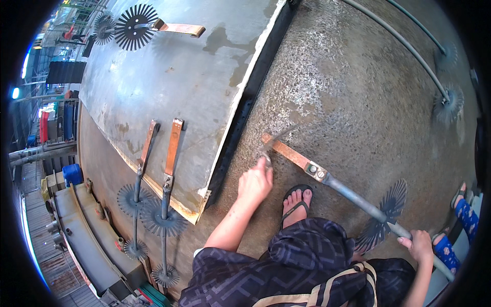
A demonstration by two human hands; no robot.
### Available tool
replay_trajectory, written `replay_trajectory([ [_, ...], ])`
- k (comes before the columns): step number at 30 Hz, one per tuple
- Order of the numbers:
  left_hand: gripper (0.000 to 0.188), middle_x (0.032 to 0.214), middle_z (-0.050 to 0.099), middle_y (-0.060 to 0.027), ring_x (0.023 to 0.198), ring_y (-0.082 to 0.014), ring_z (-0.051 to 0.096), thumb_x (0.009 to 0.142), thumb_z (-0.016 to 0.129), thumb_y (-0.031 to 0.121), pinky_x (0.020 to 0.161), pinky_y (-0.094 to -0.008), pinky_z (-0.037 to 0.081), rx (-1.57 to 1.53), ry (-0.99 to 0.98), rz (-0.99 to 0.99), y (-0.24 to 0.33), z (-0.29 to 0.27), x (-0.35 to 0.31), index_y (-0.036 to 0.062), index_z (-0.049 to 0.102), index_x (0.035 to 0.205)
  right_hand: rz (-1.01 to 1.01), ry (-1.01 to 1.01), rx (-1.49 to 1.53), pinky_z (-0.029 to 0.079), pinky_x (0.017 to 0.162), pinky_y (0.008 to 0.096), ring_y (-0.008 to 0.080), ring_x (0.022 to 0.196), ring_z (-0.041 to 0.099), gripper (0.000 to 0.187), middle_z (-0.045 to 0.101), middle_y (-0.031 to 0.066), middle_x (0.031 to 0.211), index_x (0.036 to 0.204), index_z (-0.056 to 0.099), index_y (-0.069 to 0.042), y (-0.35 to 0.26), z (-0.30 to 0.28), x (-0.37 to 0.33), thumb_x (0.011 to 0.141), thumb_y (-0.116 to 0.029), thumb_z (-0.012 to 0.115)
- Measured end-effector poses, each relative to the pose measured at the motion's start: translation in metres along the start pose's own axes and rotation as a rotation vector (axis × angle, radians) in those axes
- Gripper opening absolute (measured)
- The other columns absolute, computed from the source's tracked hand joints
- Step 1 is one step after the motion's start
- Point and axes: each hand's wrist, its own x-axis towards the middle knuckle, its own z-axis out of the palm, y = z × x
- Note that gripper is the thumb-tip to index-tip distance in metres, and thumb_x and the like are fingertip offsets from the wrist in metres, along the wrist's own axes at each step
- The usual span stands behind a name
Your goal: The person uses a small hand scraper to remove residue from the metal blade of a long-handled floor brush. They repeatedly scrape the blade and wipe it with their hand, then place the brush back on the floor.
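My right hand (421,246) is wrapped round a grey metal rod (353,195) slanting across the floor in front of me. A flat copper bar (290,153) is bolted to its far end, and a black slotted disc (393,205) sits on the rod near that hand. My left hand (255,180) is closed on a thin curved tool (280,134), like a sickle blade, beside the bar's tip. Blur hides its exact kind, and my fingers cover its handle. My sandalled foot (296,204) stands just below the bar.
On the left, a large grey metal-topped table (153,87) bears similar rods with copper bars (174,146) and slotted discs (163,217). Two more long rods (404,43) lie at the upper right. Another person's feet and blue patterned trousers (468,220) show at the right edge.
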Motion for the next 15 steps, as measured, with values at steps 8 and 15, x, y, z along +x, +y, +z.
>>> replay_trajectory([
  [8, 0.03, 0.08, 0.065, -0.0244, 0.076, -0.0431, 0.063, 0.088, 0.053, 0.027, 0.071, -0.051, 0.051, 0.0, 0.017, 0.008, 0.006, 0.003, -0.002, 0.0062, 0.053, 0.109, -0.015, 0.026, -0.004, 0.046, 0.068, 0.0475, 0.0428, 0.071, 0.06, 0.055, 0.058, 0.0252, 0.066, 0.069, 0.062, 0.003, 0.001, -0.002, 0.0, 0.067, -0.051, 0.071],
  [15, 0.031, 0.079, 0.065, -0.0251, 0.076, -0.0443, 0.063, 0.088, 0.052, 0.026, 0.072, -0.0524, 0.05, -0.032, 0.044, -0.023, 0.0, 0.015, -0.002, 0.0081, 0.05, 0.113, 0.006, 0.017, 0.003, 0.046, 0.068, 0.0478, 0.0424, 0.071, 0.06, 0.053, 0.058, 0.0252, 0.066, 0.068, 0.061, 0.004, -0.002, -0.003, -0.002, 0.067, -0.049, 0.072],
])
